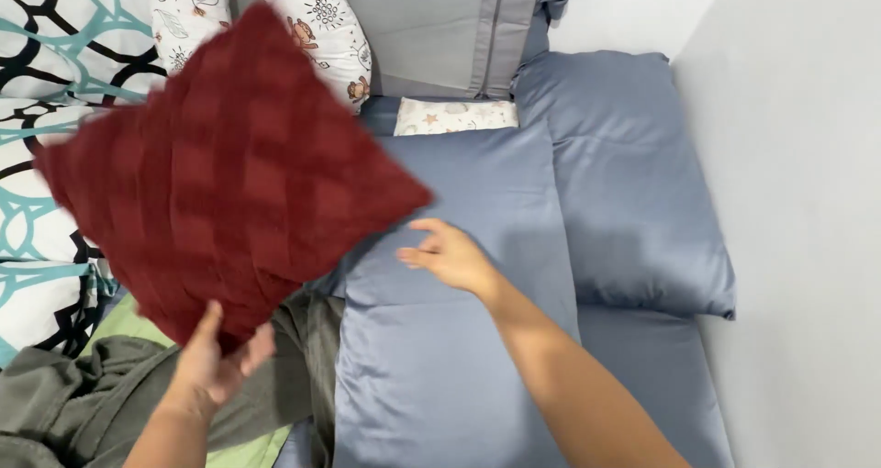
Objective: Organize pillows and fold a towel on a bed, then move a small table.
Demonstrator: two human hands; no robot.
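Observation:
My left hand (217, 362) grips the lower corner of a dark red textured square cushion (229, 170), which hangs tilted like a diamond above the bed's left side. Fingers apart, my right hand (448, 254) rests on a blue pillow (459, 294) lying lengthwise in the middle of the bed, just right of the cushion's corner. It holds nothing.
A second blue pillow (633, 174) lies against the white wall (798, 202) at right. A grey pillow (440, 27), a small star-print pillow (456, 116) and a cartoon-print cushion (321, 18) sit at the head. A black, teal and white patterned cover (46, 55) and a grey blanket (73, 395) lie at left.

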